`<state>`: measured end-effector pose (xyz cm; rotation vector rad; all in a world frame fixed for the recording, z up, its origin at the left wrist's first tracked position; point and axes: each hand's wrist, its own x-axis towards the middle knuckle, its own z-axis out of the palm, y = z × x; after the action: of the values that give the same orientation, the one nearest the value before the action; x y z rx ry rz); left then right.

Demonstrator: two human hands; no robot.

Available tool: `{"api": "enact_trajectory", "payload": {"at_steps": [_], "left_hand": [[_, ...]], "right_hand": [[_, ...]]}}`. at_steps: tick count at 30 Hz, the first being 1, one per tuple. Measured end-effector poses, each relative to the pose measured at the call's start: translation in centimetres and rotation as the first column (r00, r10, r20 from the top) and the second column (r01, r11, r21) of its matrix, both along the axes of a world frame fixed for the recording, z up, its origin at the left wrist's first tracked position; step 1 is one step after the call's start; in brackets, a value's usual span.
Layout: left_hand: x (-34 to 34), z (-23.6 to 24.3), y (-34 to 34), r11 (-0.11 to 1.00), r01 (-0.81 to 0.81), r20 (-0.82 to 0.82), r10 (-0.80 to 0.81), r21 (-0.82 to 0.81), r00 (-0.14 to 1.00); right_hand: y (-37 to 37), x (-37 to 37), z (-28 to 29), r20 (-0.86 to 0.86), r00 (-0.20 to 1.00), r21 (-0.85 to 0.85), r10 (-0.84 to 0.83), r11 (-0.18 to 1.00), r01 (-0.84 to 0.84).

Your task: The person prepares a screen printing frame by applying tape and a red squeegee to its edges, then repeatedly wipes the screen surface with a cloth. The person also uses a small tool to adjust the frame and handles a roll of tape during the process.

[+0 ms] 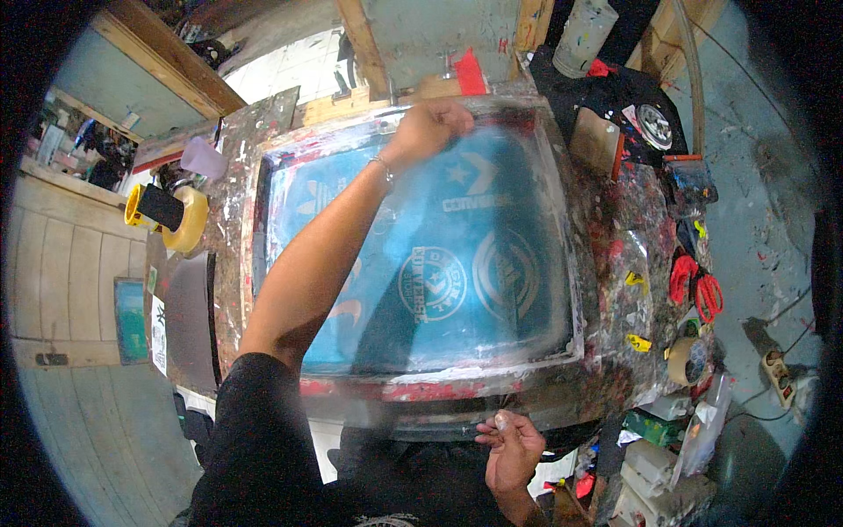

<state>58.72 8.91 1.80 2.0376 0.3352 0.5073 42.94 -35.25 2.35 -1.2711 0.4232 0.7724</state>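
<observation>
A silk-screen printing frame [571, 299] with blue mesh lies on the worktable, bearing several pale logo stencils. Its rim is smeared with white and red paint. My left arm reaches across the mesh, and my left hand [430, 132], with a bracelet at the wrist, is closed at the far rim. The fingers are curled, and what they hold, if anything, is hidden. Close to my body, just beyond the table's near edge, my right hand [512, 450] has its thumb and fingers pinched together. Anything between those fingertips is too small to make out.
Left of the frame are tape rolls [187, 220], a pale cup [204, 158] and a dark flat board [190, 316]. To the right lie red scissors [708, 297], a tan tape roll [685, 360], yellow clips [637, 342] and a wooden squeegee [597, 140]. A paint-stained cylinder [585, 37] stands far right.
</observation>
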Motion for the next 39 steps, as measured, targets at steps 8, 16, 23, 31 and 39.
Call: {"api": "enact_trajectory", "payload": {"at_steps": [8, 16, 23, 31, 39], "left_hand": [[-1.0, -2.2, -1.0, 0.978, -0.147, -0.035, 0.154, 0.147, 0.987], [-1.3, -3.8, -1.8, 0.949, -0.248, 0.001, 0.252, 0.194, 0.968], [-1.2, -4.3, -2.2, 0.912, -0.284, 0.051, 0.282, 0.296, 0.958], [-1.2, -5.9, -1.4, 0.866, -0.223, 0.071, 0.214, 0.447, 0.974], [-3.6, -4.5, -5.1, 0.724, -0.213, -0.109, 0.37, 0.656, 0.922]], "right_hand": [[0.5, 0.3, 0.1, 0.146, 0.987, -0.078, 0.069, 0.995, -0.058], [1.0, 0.8, -0.2, 0.148, 0.985, -0.036, 0.086, 0.996, -0.082], [0.9, 0.5, -0.6, 0.08, 0.995, 0.02, 0.067, 0.997, -0.069], [0.8, 0.4, -0.7, 0.034, 0.996, -0.004, 0.085, 0.996, -0.085], [0.5, 0.3, -0.2, -0.069, 0.996, 0.016, 0.048, 0.999, -0.047]]}}
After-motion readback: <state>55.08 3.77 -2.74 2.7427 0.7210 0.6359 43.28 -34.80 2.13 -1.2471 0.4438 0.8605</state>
